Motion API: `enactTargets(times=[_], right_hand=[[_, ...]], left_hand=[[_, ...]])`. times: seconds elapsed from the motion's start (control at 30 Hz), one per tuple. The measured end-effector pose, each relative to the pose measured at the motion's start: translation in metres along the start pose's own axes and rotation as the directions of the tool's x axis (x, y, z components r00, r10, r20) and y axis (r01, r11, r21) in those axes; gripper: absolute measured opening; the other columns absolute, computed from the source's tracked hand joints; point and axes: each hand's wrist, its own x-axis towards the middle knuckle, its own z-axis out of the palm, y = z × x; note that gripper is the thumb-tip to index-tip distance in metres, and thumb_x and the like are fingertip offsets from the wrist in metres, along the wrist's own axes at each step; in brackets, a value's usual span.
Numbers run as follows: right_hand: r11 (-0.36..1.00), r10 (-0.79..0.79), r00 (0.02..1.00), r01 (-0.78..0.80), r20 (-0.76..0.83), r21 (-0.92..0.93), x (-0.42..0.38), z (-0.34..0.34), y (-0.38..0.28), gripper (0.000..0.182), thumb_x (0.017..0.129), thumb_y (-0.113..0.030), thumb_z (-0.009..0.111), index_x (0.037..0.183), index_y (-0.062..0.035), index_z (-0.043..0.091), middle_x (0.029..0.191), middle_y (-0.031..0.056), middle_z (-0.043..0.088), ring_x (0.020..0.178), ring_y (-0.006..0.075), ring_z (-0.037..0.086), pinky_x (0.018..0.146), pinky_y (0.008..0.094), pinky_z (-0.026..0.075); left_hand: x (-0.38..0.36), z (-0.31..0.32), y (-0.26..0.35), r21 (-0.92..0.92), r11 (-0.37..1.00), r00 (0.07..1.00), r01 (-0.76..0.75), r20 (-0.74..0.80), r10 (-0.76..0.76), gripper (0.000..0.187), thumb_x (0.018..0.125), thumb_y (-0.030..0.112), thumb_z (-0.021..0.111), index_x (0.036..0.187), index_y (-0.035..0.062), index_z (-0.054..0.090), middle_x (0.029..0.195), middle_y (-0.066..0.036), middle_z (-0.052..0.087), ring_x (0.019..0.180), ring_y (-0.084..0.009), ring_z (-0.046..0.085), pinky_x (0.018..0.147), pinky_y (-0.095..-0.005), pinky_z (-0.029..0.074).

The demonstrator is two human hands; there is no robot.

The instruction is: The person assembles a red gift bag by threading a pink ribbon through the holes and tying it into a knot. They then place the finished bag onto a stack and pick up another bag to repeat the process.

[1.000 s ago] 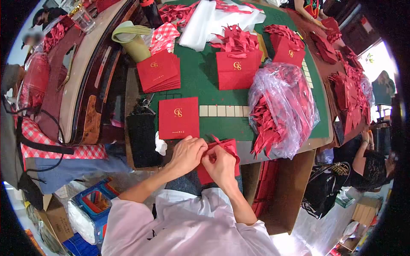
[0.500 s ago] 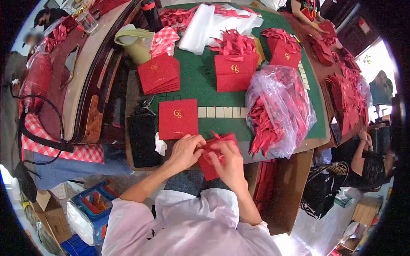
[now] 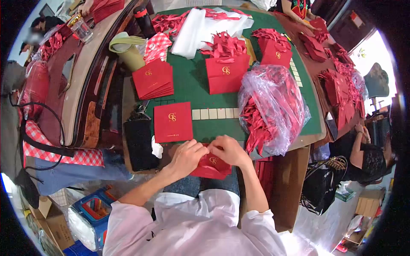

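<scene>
A small red paper bag (image 3: 212, 165) with a gold logo lies at the table's near edge, over my lap. My left hand (image 3: 188, 157) is closed at its upper left side, fingertips pinched together. My right hand (image 3: 230, 151) pinches at the top of the same bag, its fingertips almost meeting the left ones. Whether a ribbon or the bag's rim is between the fingers is hidden. Just beyond my left hand a flat red bag (image 3: 173, 122) with the logo lies on the green mat (image 3: 213, 128).
A fanned stack of red bags (image 3: 153, 79) lies back left. An upright red bag (image 3: 227, 76) has ribbons behind it. A clear plastic bag of red ribbons (image 3: 273, 109) stands right of my hands. A black box (image 3: 140, 145) is at left. Other people sit around the table.
The bag in my hands has turned, and its gold logo now shows. My right hand has moved up to the bag's top edge, and its fingertips are now close to my left hand's.
</scene>
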Motion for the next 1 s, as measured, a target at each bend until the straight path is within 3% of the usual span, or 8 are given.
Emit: enactTargets(times=[0.03,0.1,0.3,0.57,0.63,0.73,0.8,1.0], right_hand=[[1.000,0.004,1.000,-0.004,-0.003,-0.001,-0.001,0.001,0.003,0.018,0.086,-0.019,0.065,0.088,-0.0036,0.073,0.080,0.0150,0.067,0.078,0.0333,0.064,0.075,0.0428,0.049],[0.896,0.216,0.973,-0.231,0.081,0.379,-0.001,0.001,0.007,0.015,0.084,-0.016,0.067,0.087,-0.0030,0.073,0.081,0.0129,0.068,0.075,0.0251,0.066,0.069,0.0362,0.051],[0.923,0.291,0.927,-0.206,-0.237,0.326,0.007,0.018,0.013,0.014,0.085,-0.014,0.069,0.088,-0.0006,0.070,0.080,0.0094,0.068,0.071,0.0171,0.064,0.066,0.0306,0.050],[0.913,0.251,0.924,-0.127,-0.288,0.387,0.013,0.019,0.030,0.016,0.090,-0.017,0.068,0.096,-0.0018,0.070,0.088,0.0109,0.067,0.077,0.0179,0.065,0.066,0.0323,0.049],[0.918,0.217,0.930,-0.091,-0.298,0.385,0.013,0.019,0.030,0.017,0.089,-0.018,0.069,0.097,-0.0022,0.070,0.091,0.0125,0.067,0.078,0.0197,0.066,0.066,0.0339,0.050],[0.977,0.210,0.892,-0.173,-0.400,0.128,0.008,0.011,0.024,0.019,0.086,-0.021,0.073,0.093,-0.0038,0.070,0.088,0.0139,0.068,0.078,0.0268,0.068,0.067,0.0381,0.051],[0.931,0.365,0.894,-0.357,-0.261,0.077,0.002,0.004,0.018,0.020,0.083,-0.024,0.075,0.088,-0.0054,0.069,0.084,0.0139,0.069,0.078,0.0331,0.068,0.067,0.0426,0.052],[0.938,0.218,0.921,-0.289,-0.322,-0.191,0.001,0.025,0.033,0.018,0.077,-0.018,0.077,0.083,-0.0043,0.066,0.080,0.0133,0.069,0.076,0.0327,0.068,0.067,0.0439,0.052]], left_hand=[[0.000,0.000,0.000,0.017,0.998,0.998,-0.061,-0.003,0.061,0.017,0.075,0.002,0.063,0.091,0.0056,0.064,0.086,-0.008,0.060,0.084,-0.0280,0.058,0.074,-0.0395,0.049],[0.003,-0.001,0.001,0.020,0.998,0.998,-0.067,-0.001,0.067,0.016,0.075,0.002,0.062,0.090,0.0054,0.064,0.087,-0.008,0.060,0.084,-0.0282,0.058,0.075,-0.0395,0.049],[0.017,-0.006,-0.007,-0.036,0.999,0.999,0.014,0.040,-0.013,0.007,0.080,0.003,0.065,0.086,0.0047,0.064,0.085,-0.010,0.062,0.082,-0.0290,0.059,0.072,-0.0384,0.049],[0.027,0.016,-0.016,-0.230,0.880,0.908,0.415,0.040,-0.418,0.020,0.083,0.018,0.074,0.092,0.0040,0.064,0.075,-0.010,0.066,0.071,-0.0281,0.063,0.065,-0.0408,0.050],[0.027,0.025,-0.024,-0.173,0.915,0.931,0.364,0.046,-0.361,0.020,0.085,0.022,0.073,0.090,0.0047,0.063,0.077,-0.010,0.066,0.075,-0.0319,0.063,0.067,-0.0442,0.050],[0.026,0.034,-0.031,-0.158,0.926,0.939,0.343,0.031,-0.343,0.021,0.085,0.024,0.072,0.087,0.0047,0.064,0.077,-0.010,0.067,0.075,-0.0317,0.063,0.066,-0.0440,0.050],[0.026,0.037,-0.033,-0.122,0.917,0.925,0.380,0.043,-0.378,0.022,0.085,0.026,0.072,0.084,0.0049,0.066,0.078,-0.010,0.067,0.074,-0.0317,0.062,0.066,-0.0444,0.049],[0.030,0.038,-0.030,-0.088,0.929,0.933,0.360,0.055,-0.357,0.023,0.085,0.028,0.072,0.081,0.0053,0.068,0.073,-0.010,0.063,0.073,-0.0318,0.061,0.066,-0.0449,0.049]])
